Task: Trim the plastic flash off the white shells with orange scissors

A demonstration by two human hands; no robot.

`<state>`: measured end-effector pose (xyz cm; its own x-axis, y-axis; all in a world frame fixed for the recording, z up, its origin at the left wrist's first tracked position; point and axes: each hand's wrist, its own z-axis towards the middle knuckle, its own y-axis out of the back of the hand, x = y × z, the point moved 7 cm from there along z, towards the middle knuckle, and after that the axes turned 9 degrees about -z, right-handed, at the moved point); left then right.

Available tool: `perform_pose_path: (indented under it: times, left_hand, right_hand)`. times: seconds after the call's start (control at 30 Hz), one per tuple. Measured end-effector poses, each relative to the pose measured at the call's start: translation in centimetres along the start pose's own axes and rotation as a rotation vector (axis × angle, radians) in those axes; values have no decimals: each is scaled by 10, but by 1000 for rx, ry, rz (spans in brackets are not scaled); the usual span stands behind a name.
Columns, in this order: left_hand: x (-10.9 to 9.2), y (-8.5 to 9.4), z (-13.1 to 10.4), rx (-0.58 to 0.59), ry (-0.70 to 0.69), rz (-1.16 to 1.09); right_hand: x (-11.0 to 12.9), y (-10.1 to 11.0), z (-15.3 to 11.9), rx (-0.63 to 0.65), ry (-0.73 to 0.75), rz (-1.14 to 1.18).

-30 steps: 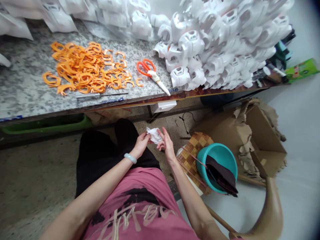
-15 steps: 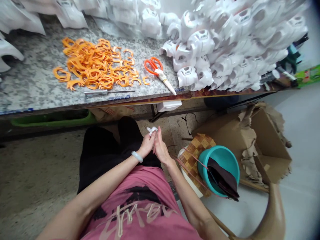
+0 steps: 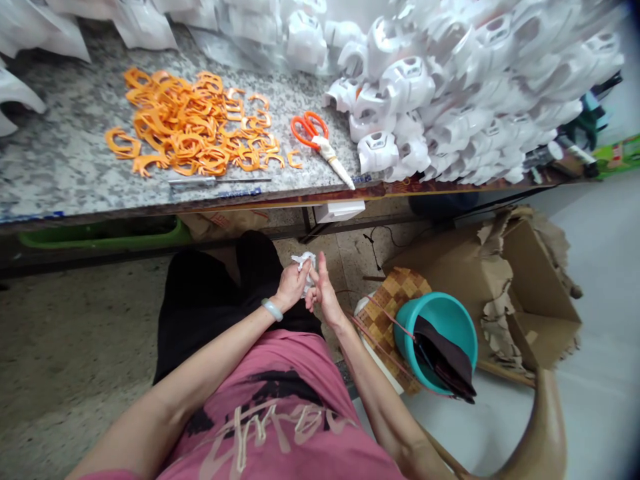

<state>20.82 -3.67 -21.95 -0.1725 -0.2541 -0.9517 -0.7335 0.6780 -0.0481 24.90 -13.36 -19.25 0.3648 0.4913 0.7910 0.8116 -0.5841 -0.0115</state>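
A crumpled white tissue (image 3: 303,259) is gripped in my left hand (image 3: 290,287), its fingers closed around it above my lap. Some of the tissue sticks out above the hand, and more shows between the two hands. Just to the right, my right hand (image 3: 326,297) has its fingers apart, one pointing up and others partly bent. Its thumb side is close against the tissue; whether it touches is hard to tell.
On the granite table (image 3: 90,133) lie a heap of orange plastic pieces (image 3: 190,127), a thin screwdriver (image 3: 215,181) and orange-handled scissors (image 3: 320,143). White plastic shells (image 3: 410,87) are piled behind. A teal bucket (image 3: 410,320) and a torn cardboard box (image 3: 450,260) stand at right.
My right hand has come slightly away from my left and its fingers have spread. More of the white tissue shows between the hands.
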Motion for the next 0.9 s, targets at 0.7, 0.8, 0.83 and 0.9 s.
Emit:
perform_pose_path:
  times: [0.7, 0.8, 0.83, 0.9]
  left_hand:
    - [26, -3, 1, 57, 240, -142]
    - [21, -6, 0, 103, 208, -134]
    - [18, -7, 0, 107, 189, -131]
    - [14, -7, 1, 108, 157, -119]
  right_hand:
    - [5, 5, 3, 83, 28, 277]
    - [0, 0, 5, 100, 56, 192]
    - [-1, -3, 5, 98, 67, 171]
    - [-2, -6, 5, 71, 73, 140]
